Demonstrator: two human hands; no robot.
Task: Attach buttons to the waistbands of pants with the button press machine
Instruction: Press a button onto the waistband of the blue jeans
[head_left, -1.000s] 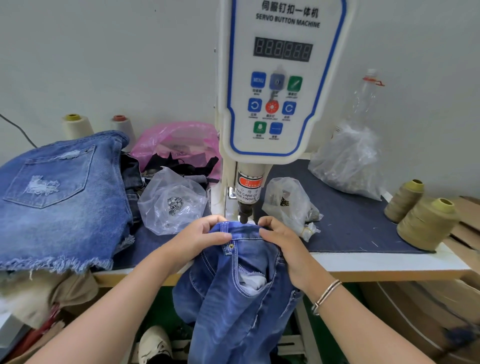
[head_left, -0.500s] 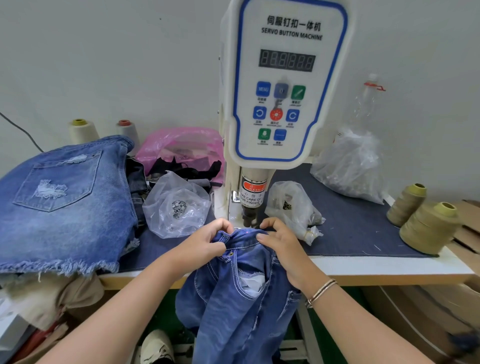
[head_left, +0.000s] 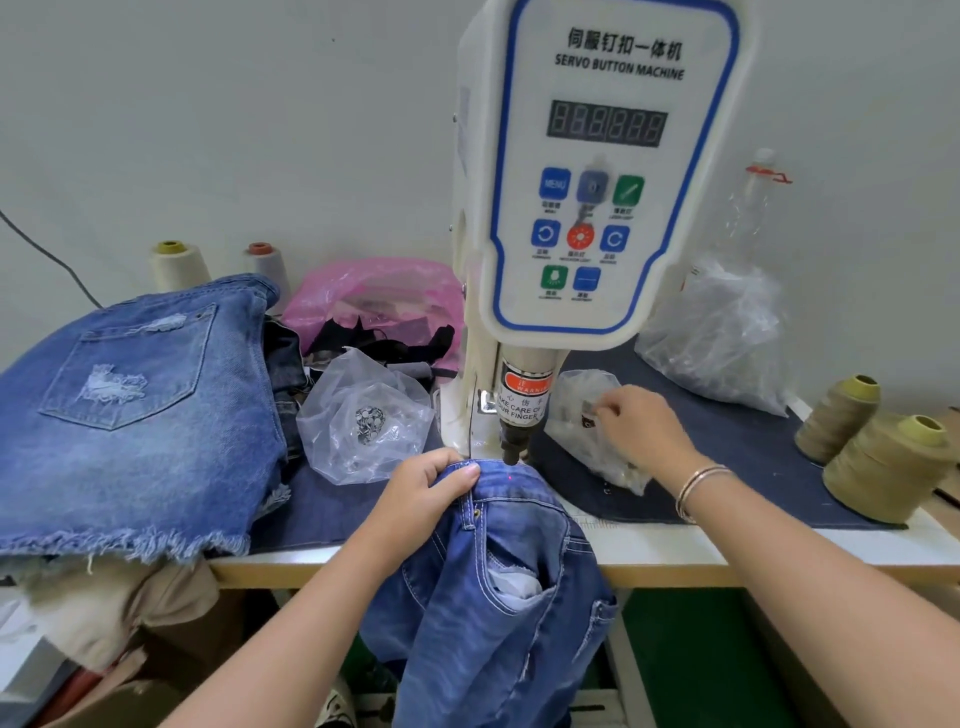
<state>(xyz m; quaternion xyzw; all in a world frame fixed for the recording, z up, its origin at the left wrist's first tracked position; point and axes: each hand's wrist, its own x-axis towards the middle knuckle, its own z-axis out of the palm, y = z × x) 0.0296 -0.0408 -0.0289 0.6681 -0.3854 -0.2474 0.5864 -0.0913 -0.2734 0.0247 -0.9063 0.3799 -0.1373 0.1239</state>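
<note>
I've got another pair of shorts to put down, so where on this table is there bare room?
The dark mat is bare between the small bag under the right hand and the thread cones. Left of the machine it is crowded: denim shorts and button bag.

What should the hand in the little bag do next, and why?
Probably pinch out one button and carry it to the press. The left hand holds the jeans waistband under it, while the right hand reaches into the small plastic bag.
</note>
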